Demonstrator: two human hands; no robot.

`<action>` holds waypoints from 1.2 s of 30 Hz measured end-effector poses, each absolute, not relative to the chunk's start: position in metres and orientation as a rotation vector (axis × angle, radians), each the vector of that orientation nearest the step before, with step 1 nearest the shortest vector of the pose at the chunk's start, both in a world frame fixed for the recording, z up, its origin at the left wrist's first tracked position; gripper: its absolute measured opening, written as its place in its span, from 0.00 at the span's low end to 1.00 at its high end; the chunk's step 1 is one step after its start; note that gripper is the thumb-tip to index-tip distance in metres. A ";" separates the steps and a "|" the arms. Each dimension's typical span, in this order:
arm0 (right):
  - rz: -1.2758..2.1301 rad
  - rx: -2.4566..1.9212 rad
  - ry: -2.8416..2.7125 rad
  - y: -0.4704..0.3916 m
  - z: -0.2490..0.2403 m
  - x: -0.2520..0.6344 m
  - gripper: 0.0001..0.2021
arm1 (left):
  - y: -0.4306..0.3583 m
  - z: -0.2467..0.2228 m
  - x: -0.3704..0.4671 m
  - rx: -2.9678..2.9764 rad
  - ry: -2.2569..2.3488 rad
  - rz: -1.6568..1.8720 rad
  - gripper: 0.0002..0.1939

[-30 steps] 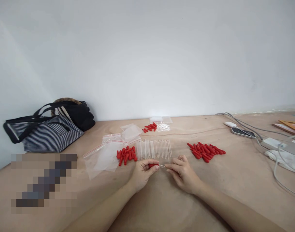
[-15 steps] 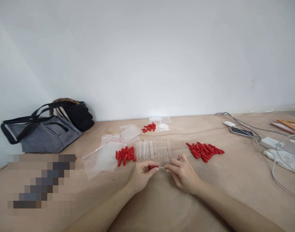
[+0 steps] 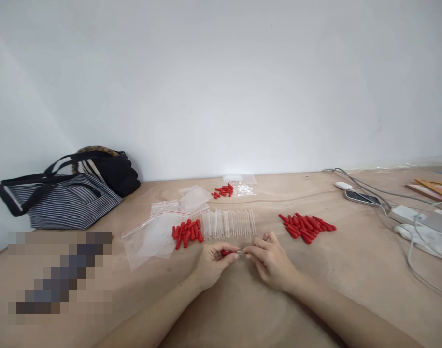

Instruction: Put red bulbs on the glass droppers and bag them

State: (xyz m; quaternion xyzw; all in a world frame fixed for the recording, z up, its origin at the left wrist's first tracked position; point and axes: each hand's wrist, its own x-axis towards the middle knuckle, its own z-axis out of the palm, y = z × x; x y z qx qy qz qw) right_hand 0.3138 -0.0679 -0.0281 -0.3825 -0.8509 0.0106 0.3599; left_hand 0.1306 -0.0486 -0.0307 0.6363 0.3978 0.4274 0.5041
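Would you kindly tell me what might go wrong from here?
The left hand holds a red bulb, the right hand a thin tube at its mouth: sideways force might bend or snap the tube. Also, loose tubes lie just beyond both hands, so a stray knuckle could scatter them.

A pale wall fills the upper frame, above a wooden tabletop. At the left edge sits a striped bag with dark handles; a black bag stands just behind it. Below them, at lower left, a pixelated patch hides something dark. At right of frame, a small white object lies near a dark-faced device, with a gray cable running past toward a white box. A yellow-orange frame lies at the far right edge.
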 end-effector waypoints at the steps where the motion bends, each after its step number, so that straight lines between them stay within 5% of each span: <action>1: 0.031 -0.988 -2.195 -0.068 -0.028 0.313 0.12 | -0.049 -0.031 0.131 1.549 0.962 1.026 0.08; 36: -0.149 -0.935 -2.153 -0.067 -0.022 0.324 0.09 | -0.053 -0.024 0.128 1.534 0.987 0.974 0.12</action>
